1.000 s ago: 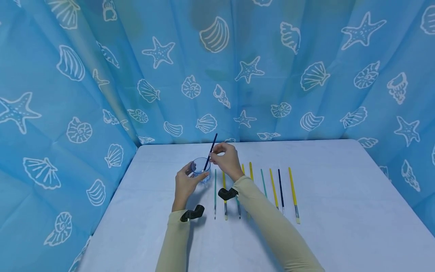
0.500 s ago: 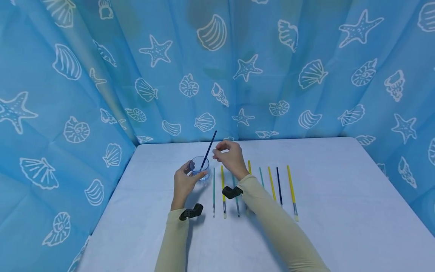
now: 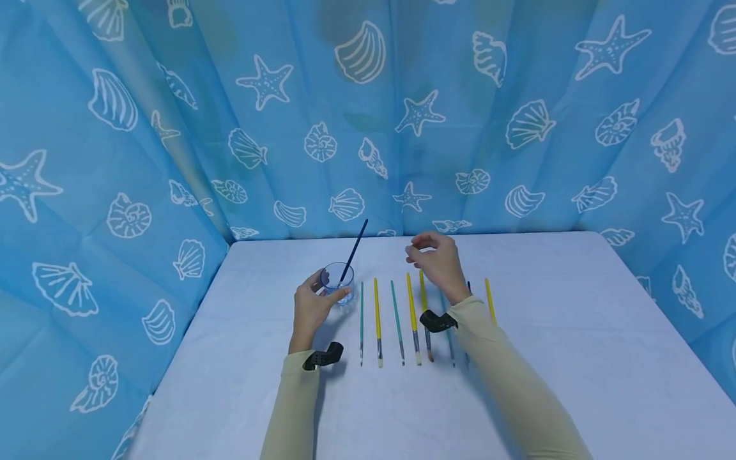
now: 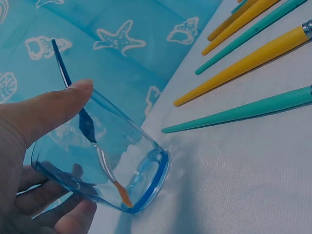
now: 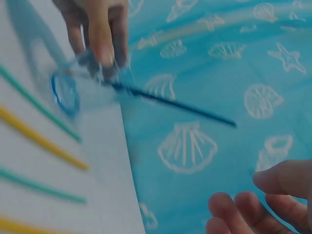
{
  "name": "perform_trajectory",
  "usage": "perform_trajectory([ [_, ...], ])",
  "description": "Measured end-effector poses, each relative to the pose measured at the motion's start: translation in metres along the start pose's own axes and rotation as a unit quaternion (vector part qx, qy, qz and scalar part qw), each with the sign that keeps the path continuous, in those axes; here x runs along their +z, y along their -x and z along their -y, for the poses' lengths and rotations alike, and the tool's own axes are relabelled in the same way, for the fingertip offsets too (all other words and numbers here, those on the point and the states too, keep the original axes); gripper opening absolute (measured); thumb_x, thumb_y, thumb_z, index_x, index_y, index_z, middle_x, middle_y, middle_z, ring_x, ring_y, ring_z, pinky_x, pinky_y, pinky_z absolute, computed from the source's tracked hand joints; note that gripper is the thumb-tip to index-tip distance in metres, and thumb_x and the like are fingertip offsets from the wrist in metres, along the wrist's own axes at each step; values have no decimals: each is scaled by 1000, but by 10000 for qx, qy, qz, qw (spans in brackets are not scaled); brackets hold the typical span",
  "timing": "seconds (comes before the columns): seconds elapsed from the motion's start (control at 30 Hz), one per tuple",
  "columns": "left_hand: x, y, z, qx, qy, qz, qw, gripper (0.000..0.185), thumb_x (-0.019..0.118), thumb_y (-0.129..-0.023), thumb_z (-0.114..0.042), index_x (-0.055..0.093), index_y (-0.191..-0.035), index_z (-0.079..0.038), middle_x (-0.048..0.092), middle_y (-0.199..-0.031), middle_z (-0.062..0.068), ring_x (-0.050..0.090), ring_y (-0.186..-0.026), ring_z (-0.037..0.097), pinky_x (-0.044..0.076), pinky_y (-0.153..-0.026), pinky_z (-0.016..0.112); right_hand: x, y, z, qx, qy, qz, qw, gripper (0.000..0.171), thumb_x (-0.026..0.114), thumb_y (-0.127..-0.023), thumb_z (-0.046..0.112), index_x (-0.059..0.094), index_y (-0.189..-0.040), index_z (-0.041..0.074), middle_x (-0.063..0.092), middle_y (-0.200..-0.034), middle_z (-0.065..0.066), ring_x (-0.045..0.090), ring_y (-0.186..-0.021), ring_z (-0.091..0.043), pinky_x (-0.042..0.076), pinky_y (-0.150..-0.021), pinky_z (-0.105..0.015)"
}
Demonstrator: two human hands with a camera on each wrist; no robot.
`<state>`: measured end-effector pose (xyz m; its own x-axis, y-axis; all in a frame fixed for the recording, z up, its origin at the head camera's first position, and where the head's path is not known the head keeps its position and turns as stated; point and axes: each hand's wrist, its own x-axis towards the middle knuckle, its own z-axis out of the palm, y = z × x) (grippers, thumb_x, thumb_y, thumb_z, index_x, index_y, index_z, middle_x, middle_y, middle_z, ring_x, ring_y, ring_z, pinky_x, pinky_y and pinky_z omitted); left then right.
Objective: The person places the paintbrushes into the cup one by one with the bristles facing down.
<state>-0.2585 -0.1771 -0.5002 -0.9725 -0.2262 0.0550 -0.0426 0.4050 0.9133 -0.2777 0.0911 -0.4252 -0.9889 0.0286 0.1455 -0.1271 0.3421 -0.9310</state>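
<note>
A clear bluish drinking glass (image 3: pixel 338 281) is held by my left hand (image 3: pixel 310 313), thumb on one side and fingers round the other. In the left wrist view the glass (image 4: pixel 122 161) is tilted in the picture, its base by the white cloth. A dark blue paintbrush (image 3: pixel 356 246) leans inside it, handle up; its orange bristles (image 4: pixel 124 196) are at the bottom. My right hand (image 3: pixel 437 262) is to the right of the glass, above the far ends of the laid-out brushes. Nothing is between its loosely bent fingers and thumb (image 5: pixel 280 180).
Several teal and yellow paintbrushes lie side by side on the white-covered table (image 3: pixel 230 358), bristles toward me, including a teal one (image 3: pixel 361 319) and a yellow one (image 3: pixel 377 313). My right forearm covers some at the right. A blue shell-print curtain (image 3: pixel 368 128) hangs behind.
My right hand has let go of the dark paintbrush, leaving it in the glass, and moved right over the row. My left hand still holds the glass.
</note>
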Motion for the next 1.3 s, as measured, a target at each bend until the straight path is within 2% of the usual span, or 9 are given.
perform_trajectory([
  [0.1,0,0,-1,-27,-41,-7,10000,86,90,-80,-33,51,-151,-4,57,-151,19,54,-142,37,51,-116,46,-19,1,-8,-14,198,-116,9997,23,68,-99,21,67,-117,7,73,-111,-14,77,-88,-22,65,-80,-28],
  [0.2,0,1,-2,-37,-83,-18,10000,86,90,-80,-33,51,-151,-4,57,-151,19,55,-142,36,51,-116,46,-39,5,-17,-50,419,-220,9989,25,68,-99,22,66,-119,6,72,-112,-16,76,-90,-24,63,-77,-22],
  [0.33,0,1,-2,-15,-66,-11,10000,87,90,-80,-34,51,-151,-3,57,-151,20,55,-142,37,51,-116,46,-65,13,-29,-23,775,-359,9963,29,68,-99,23,66,-121,5,72,-113,-16,74,-95,-32,59,-76,-25],
  [0.6,0,1,-1,-57,-3,15,10000,88,90,-80,-34,50,-151,-4,56,-152,19,54,-142,37,51,-116,46,-99,29,-51,650,1460,-528,9857,37,66,-99,26,62,-128,4,70,-120,-20,73,-98,-31,58,-77,-28],
  [0.8,1,0,-1,-123,19,9,9999,87,90,-80,-35,50,-152,-5,56,-152,18,53,-143,37,50,-117,47,-112,41,-74,885,1731,-444,9799,42,66,-98,25,60,-132,0,69,-121,-24,75,-93,-31,56,-70,-24],
  [1.0,1,0,0,-86,-3,-3,10000,87,90,-80,-34,50,-151,-5,56,-152,18,54,-143,37,50,-117,46,-116,49,-91,1151,1970,-160,9735,48,69,-97,23,56,-135,-3,67,-123,-29,73,-88,-29,60,-69,-30],
  [1.3,0,0,-1,-134,4,9,9999,88,90,-80,-35,50,-152,-5,56,-153,18,53,-143,36,50,-117,46,-113,53,-105,1428,2350,139,9614,49,71,-93,21,56,-133,-4,67,-113,-25,65,-81,-25,53,-67,-26],
])
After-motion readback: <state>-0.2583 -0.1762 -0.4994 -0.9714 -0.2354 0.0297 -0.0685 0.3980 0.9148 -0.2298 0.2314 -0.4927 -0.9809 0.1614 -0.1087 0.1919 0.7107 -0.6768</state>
